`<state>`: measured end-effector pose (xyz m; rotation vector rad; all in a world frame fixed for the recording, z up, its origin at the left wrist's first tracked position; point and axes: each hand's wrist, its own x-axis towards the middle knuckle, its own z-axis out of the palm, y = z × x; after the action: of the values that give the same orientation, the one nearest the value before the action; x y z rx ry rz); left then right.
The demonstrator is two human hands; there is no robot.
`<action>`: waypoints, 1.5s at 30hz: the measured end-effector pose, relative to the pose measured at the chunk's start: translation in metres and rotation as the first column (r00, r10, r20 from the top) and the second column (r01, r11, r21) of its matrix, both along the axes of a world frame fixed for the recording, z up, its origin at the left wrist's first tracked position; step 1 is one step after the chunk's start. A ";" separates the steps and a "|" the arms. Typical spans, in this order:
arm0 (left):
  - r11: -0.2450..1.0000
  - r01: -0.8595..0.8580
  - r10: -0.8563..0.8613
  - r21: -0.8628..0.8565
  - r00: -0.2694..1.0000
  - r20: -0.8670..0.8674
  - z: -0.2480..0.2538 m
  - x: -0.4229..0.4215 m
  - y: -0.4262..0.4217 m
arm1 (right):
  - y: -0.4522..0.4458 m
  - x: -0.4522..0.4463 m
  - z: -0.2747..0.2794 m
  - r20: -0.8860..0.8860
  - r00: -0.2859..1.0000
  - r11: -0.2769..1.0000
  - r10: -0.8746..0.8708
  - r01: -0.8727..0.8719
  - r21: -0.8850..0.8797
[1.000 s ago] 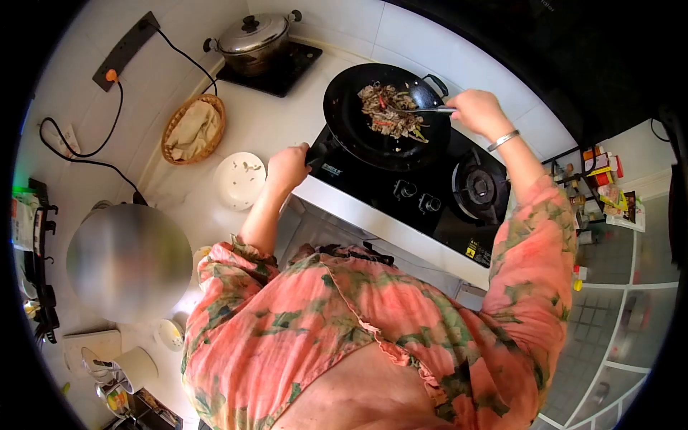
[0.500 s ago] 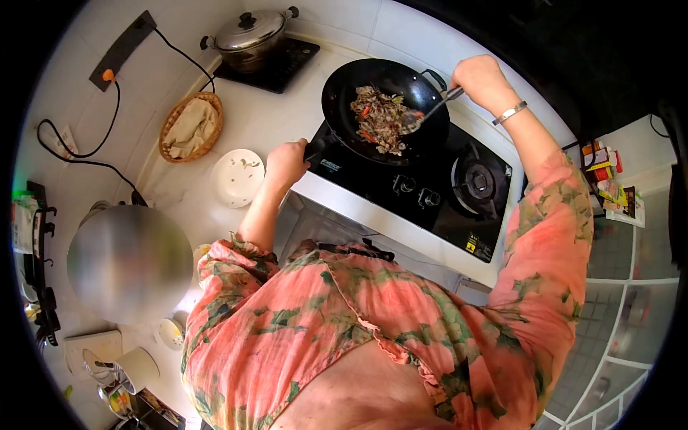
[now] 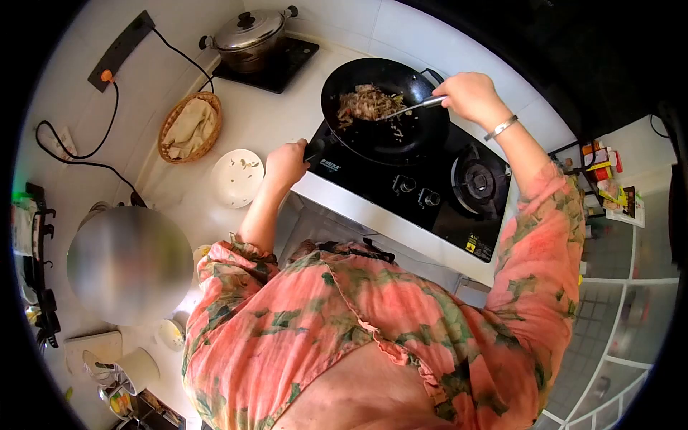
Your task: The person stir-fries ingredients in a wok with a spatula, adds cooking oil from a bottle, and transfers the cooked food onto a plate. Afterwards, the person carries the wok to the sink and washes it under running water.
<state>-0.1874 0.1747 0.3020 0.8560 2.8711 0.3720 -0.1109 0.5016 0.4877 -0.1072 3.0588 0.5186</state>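
Observation:
A black wok [image 3: 423, 132] rests on the left burner of the gas stove. Chopped food, brown with some orange and green bits, looks like sliced meat and vegetables [image 3: 369, 104] and is heaped toward the wok's far left side. My left hand [image 3: 287, 163] is closed round the wok's black handle [image 3: 314, 149]. In my right hand [image 3: 469, 97], held above the wok's right rim, is the handle end of a metal spatula [image 3: 423, 104]. The spatula's head is among the food and partly hidden by it. A bracelet [image 3: 500, 127] circles my right wrist.
Beside my left forearm is a white plate [image 3: 233, 188] with food scraps. A wicker basket [image 3: 166, 136] holds a cloth. Behind it, a lidded steel pot [image 3: 249, 43] stands on a black hotplate [image 3: 297, 61]. The second burner [image 3: 476, 180] is at right. Packets [image 3: 623, 201] hang farther right.
My right hand has moved down and slightly left with the spatula. The food has been pushed to the wok's far left and heaped. My left hand stays on the handle.

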 end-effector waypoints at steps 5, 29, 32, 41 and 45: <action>1.000 0.005 -0.005 -0.017 1.000 -0.005 -0.001 -0.001 0.000 | 0.010 -0.005 0.026 -0.086 0.981 0.984 -0.174 0.169 -0.065; 1.000 0.021 -0.021 -0.017 0.999 -0.024 -0.004 -0.001 0.001 | 0.024 0.180 -0.148 0.384 0.762 -0.221 -0.521 0.314 -0.923; 1.000 0.016 -0.016 -0.007 1.000 -0.011 -0.008 -0.003 0.000 | 0.008 0.203 -0.144 0.333 0.781 -0.171 -0.528 0.286 -0.943; 1.000 0.023 -0.024 -0.017 0.999 -0.034 -0.006 -0.003 0.000 | -0.045 0.134 -0.190 0.101 0.835 0.217 -0.541 0.254 -0.943; 1.000 -0.001 0.001 0.010 1.000 0.001 -0.006 0.000 0.001 | -0.024 0.180 -0.165 -0.010 0.787 0.428 -0.617 0.325 -0.843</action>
<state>-0.1872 0.1755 0.2960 0.8556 2.8709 0.3872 0.0688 0.4774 0.3232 0.9132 3.0672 -1.0420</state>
